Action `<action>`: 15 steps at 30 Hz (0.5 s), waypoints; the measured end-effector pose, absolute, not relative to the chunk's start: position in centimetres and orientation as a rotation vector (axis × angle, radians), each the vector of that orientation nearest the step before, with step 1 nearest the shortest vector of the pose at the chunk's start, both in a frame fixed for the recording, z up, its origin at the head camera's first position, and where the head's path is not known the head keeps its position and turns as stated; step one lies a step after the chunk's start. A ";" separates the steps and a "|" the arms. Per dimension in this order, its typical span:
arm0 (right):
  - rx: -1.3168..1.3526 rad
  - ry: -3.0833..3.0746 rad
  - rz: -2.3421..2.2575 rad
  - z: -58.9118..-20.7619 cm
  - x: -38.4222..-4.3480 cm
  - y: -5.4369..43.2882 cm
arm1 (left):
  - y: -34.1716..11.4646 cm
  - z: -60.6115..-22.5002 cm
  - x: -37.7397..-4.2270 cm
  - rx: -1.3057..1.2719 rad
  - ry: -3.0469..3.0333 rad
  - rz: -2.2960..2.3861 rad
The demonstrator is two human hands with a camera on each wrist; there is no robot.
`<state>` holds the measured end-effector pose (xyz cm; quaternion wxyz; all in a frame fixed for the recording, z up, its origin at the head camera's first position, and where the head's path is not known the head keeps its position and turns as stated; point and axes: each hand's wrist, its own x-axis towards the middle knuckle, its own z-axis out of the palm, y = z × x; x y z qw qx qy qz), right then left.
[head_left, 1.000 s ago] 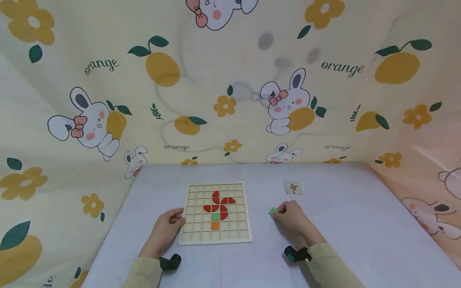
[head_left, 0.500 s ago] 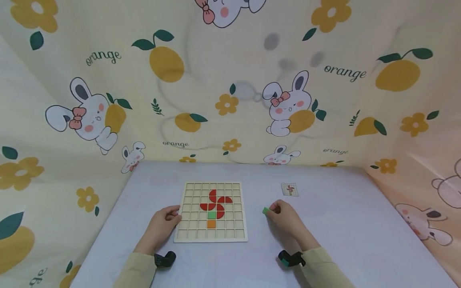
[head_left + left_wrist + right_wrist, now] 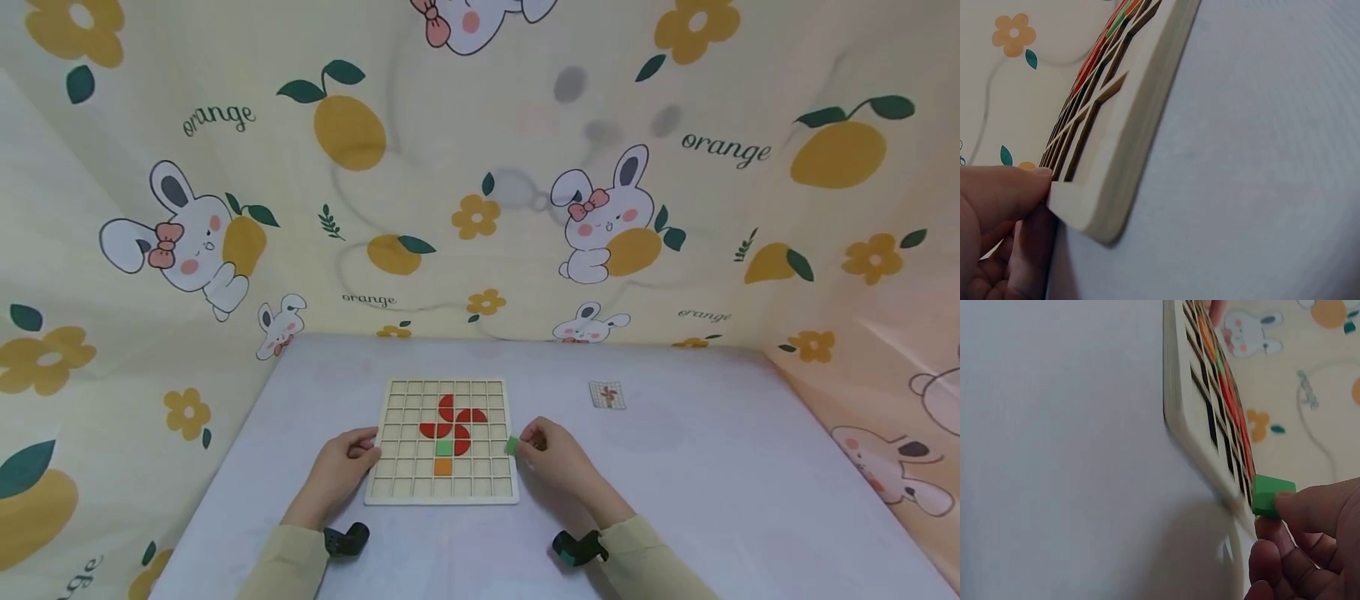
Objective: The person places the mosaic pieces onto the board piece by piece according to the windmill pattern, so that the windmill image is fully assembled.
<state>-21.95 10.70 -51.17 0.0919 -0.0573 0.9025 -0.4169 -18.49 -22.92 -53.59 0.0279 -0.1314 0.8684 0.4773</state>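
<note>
In the head view a pale wooden grid board (image 3: 441,502) lies on the white table. Four-armed like a pinwheel, several red rounded pieces (image 3: 462,439) sit in its cells, with a green square tile (image 3: 445,448) and an orange square tile (image 3: 443,467) below. My left hand (image 3: 339,467) holds the board's left rim, thumb (image 3: 1025,187) on top in the left wrist view. Between thumb and fingers my right hand (image 3: 558,458) pinches another green tile (image 3: 1266,490), just above the board's right rim. My fingers cover part of that tile.
A small pattern card (image 3: 607,395) showing a red figure on a grid lies on the table (image 3: 712,467) behind my right hand. Patterned cloth (image 3: 480,167) with rabbits and oranges hangs around the back and sides of the table.
My right hand has carried the green tile leftward, from beside the card to the board's right edge. The left hand stays at the board's left rim. The head view has shifted slightly.
</note>
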 end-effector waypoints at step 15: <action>-0.428 2.488 -1.310 -50.5 -19.8 6.1 | -22.8 -53.5 -18.6 -0.428 2.660 1.475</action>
